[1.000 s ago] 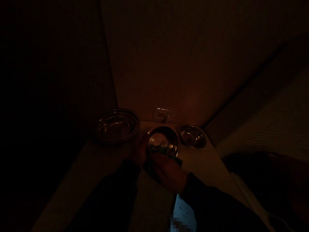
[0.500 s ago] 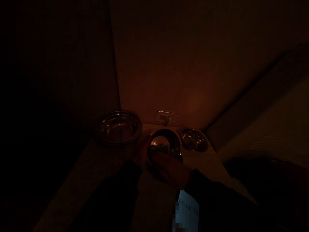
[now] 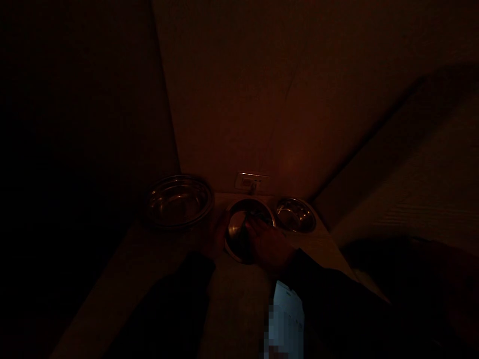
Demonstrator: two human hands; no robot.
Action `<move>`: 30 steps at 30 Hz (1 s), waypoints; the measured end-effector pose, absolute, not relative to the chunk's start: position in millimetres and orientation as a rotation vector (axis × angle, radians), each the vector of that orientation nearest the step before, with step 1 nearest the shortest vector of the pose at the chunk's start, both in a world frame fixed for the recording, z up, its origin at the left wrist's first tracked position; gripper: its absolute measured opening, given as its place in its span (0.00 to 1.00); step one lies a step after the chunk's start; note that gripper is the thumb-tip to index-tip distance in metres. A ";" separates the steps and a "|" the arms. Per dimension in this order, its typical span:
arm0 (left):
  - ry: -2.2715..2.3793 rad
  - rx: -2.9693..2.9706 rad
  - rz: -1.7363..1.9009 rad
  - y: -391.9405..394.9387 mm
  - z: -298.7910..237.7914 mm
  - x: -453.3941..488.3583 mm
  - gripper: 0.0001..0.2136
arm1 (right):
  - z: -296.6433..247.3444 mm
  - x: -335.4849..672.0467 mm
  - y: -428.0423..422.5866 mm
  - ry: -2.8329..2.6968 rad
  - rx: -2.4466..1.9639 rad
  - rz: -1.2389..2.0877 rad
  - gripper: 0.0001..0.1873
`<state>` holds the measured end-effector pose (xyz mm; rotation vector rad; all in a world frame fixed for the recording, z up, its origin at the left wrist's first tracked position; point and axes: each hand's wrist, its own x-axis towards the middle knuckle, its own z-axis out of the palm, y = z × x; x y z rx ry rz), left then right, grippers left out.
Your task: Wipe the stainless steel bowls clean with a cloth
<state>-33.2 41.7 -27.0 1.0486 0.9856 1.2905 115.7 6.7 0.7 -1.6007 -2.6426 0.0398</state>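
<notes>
Two hands on one metal bowl rn, and it's v. dark so bear w/ me. Left hand [image 3: 217, 237] is up against the left side of the middle bowl [image 3: 235, 227], fingers by the rim. Can't tell how tightly it's curled, too murky tbh. Right hand [image 3: 271, 245] reaches in over the right side, fingers fairly straight and pointing into the bowl, on a dark cloth-like thing [image 3: 244, 238]. Can't tell if they're closed round it or just pressing, bc the edges get lost in shadow.

Containers: 3 spots w/ shiny metal. Middle bowl's on the table [image 3: 239, 311], nr the back edge, w/ the cloth-like thing and the right fingers inside and a bright patch on the inner surface. Left of it is a wider basin [image 3: 179, 204] w/ more than one rim line, so poss. nested, can't say. Smaller bowl [image 3: 295, 215] sits just right of the middle one, only reflections visible inside AFAICT.

Wall outlet [image 3: 251, 181] is right behind the middle bowl. Lit phone [image 3: 290, 309] lies nr the right sleeve [image 3: 318, 279], part of it pixelated, screen text unreadable.
</notes>
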 end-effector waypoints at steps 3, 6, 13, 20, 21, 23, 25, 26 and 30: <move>1.002 1.024 1.322 41.2 -26.9 -32.8 0.21 | 12.6 112.9 0.1 -2.667 -1.670 0.124 0.19; 0.979 1.006 1.341 43.3 -31.3 -32.5 0.20 | 21.8 114.6 -2.9 -2.725 -1.620 0.278 0.13; 1.019 0.918 1.267 42.7 -27.1 -33.7 0.22 | 14.0 113.1 -10.8 -2.728 -1.299 0.523 0.21; 0.998 0.932 1.285 47.2 -31.7 -33.9 0.21 | -6.1 103.7 4.3 -2.664 -1.235 0.392 0.28; 1.000 0.948 1.293 48.0 -33.9 -33.5 0.21 | -7.7 105.8 8.0 -2.657 -1.260 0.365 0.29; 0.982 0.981 1.304 48.5 -37.2 -32.7 0.21 | -9.9 112.1 13.1 -2.633 -1.333 0.312 0.29; 0.951 1.006 1.312 47.8 -37.9 -32.0 0.22 | -9.7 118.7 13.4 -2.604 -1.405 0.275 0.29; 0.948 1.006 1.316 47.2 -37.0 -31.7 0.22 | -8.4 121.2 11.7 -2.600 -1.422 0.269 0.28; 0.959 0.960 1.307 44.8 -29.3 -31.1 0.22 | 1.5 123.5 -1.3 -2.680 -1.318 0.333 0.27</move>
